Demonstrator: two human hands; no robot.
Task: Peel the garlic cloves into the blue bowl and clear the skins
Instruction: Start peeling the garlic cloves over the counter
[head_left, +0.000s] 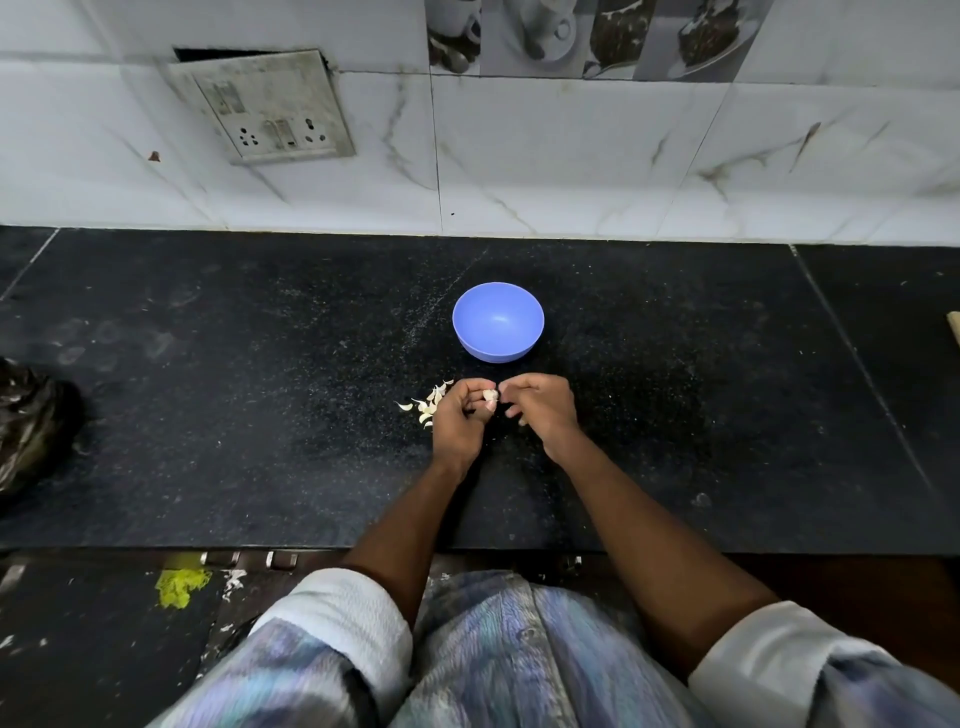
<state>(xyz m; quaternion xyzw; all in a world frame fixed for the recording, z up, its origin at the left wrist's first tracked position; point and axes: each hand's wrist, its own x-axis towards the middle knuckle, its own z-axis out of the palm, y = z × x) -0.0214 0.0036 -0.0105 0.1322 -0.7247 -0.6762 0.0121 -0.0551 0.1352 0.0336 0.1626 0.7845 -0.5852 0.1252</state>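
A blue bowl (497, 321) stands upright on the black counter, and its inside shows no cloves. Just in front of it my left hand (461, 418) holds a pale garlic clove (490, 396) in its curled fingers. My right hand (540, 408) meets it from the right, its fingertips pinching at the same clove. A small heap of garlic cloves and skins (427, 406) lies on the counter beside my left hand, partly hidden by it.
The black stone counter (260, 415) runs wide to both sides, with a tiled wall behind. A dark crumpled plastic bag (31, 426) sits at the far left edge. A wooden object (954, 332) pokes in at the right edge. A socket plate (265, 106) hangs on the wall.
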